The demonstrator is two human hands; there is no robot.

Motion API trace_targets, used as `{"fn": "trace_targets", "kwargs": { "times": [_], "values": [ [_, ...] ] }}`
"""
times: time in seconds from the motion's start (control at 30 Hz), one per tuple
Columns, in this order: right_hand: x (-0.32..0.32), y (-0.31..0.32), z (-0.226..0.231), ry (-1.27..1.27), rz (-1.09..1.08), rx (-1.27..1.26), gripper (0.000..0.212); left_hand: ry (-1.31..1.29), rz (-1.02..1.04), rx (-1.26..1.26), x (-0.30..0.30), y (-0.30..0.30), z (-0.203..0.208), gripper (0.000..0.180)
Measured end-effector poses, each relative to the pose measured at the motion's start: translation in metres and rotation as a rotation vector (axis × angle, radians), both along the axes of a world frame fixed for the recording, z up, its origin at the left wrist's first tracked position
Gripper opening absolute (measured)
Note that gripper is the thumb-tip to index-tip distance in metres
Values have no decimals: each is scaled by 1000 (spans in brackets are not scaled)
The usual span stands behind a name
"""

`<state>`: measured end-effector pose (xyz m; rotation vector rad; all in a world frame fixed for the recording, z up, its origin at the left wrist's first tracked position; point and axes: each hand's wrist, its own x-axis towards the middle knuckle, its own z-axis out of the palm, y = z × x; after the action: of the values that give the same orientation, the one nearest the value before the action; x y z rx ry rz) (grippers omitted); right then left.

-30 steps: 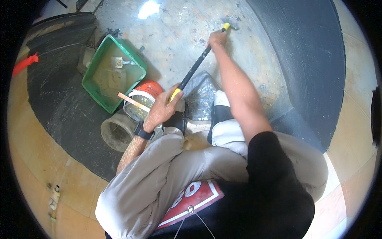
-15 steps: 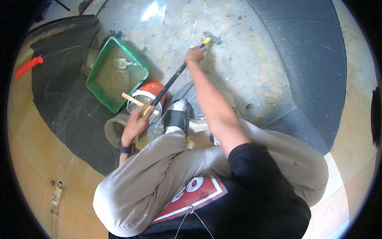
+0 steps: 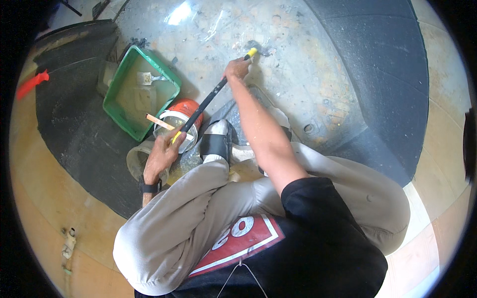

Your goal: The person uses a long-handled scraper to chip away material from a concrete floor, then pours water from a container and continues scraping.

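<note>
My right hand (image 3: 237, 68) is wrapped round a black bar (image 3: 207, 101) with yellow ends, close to its far end. Around the near end of the same bar my left hand (image 3: 163, 152) is closed; a dark band circles that wrist. The bar slants across in front of me, from near left to far right. Its far yellow tip (image 3: 252, 51) is at a dark rough patch (image 3: 262, 49) on the grey floor; whether it touches there I cannot tell.
Left of the bar stands an orange and white bucket (image 3: 186, 110) with a wooden-handled tool across it. Beyond it lies a green tray (image 3: 110, 113) holding cloudy liquid and a brush (image 3: 145, 78). A pale round container (image 3: 133, 161) sits near my left wrist. Dark sheeting (image 3: 377, 64) borders the floor.
The whole view has shifted slightly. Both hands keep their hold, and the bar sits a little farther left in the picture. Pale streaks now show on the floor beyond its tip.
</note>
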<state>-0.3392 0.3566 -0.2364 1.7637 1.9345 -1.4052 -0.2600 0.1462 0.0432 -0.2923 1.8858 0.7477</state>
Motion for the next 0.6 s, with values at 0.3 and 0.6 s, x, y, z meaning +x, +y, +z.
{"fn": "trace_targets", "kwargs": {
  "times": [0.3, 0.6],
  "values": [
    [-2, 64, -14, -41, -40, -62, 33, 202, -71, 136, 6, 35, -15, 51],
    [7, 59, -34, -32, -50, 57, 36, 71, -65, 99, -9, 34, -18, 49]
  ]
}}
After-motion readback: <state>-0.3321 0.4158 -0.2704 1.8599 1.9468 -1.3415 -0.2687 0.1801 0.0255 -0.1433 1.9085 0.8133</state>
